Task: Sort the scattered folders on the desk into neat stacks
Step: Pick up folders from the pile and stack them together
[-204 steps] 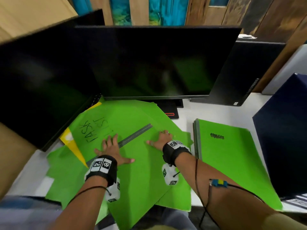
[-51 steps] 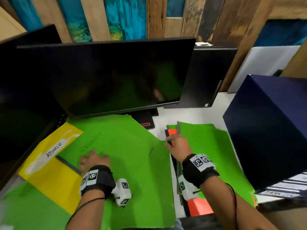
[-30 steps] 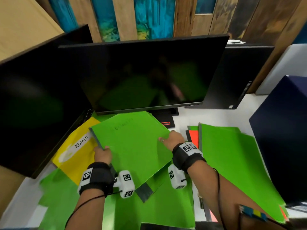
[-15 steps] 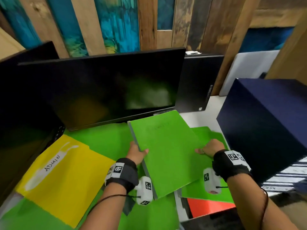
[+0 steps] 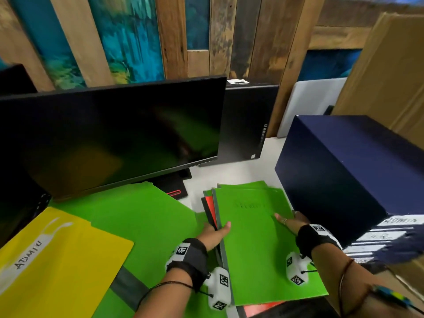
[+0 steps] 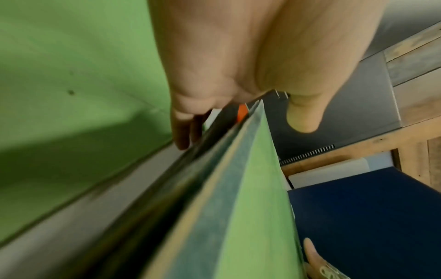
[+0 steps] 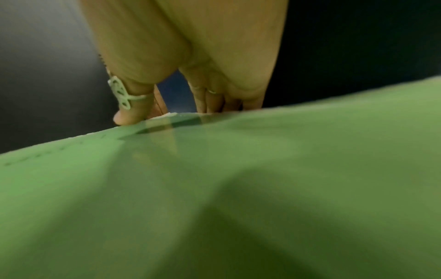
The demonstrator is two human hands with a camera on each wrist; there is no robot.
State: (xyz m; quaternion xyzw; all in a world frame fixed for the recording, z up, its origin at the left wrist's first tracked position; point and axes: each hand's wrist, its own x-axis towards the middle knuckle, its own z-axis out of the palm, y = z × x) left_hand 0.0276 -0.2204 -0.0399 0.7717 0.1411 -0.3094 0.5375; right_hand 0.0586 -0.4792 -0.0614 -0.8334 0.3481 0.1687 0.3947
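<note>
A green folder (image 5: 259, 239) lies on top of a stack at the right of the desk, over an orange-red folder (image 5: 209, 207) and other green ones. My left hand (image 5: 218, 230) pinches its left spine edge, thumb (image 6: 303, 117) on top and fingers (image 6: 181, 132) beneath. My right hand (image 5: 289, 220) holds the right edge, with the ringed thumb (image 7: 128, 113) on the cover (image 7: 214, 188) and the fingers curled over the far side. A yellow folder (image 5: 57, 260) labelled ADMIN and loose green folders (image 5: 137, 216) lie spread to the left.
A black monitor (image 5: 114, 138) stands behind the folders, with another screen at the far left. A dark blue box (image 5: 344, 168) sits tight against the stack's right side. A black computer case (image 5: 245, 122) and a cardboard box (image 5: 390, 76) stand behind. White desk (image 5: 218, 177) shows between.
Both hands lifted the green folder off the left pile, carried it right and lowered it onto the stack beside the blue box.
</note>
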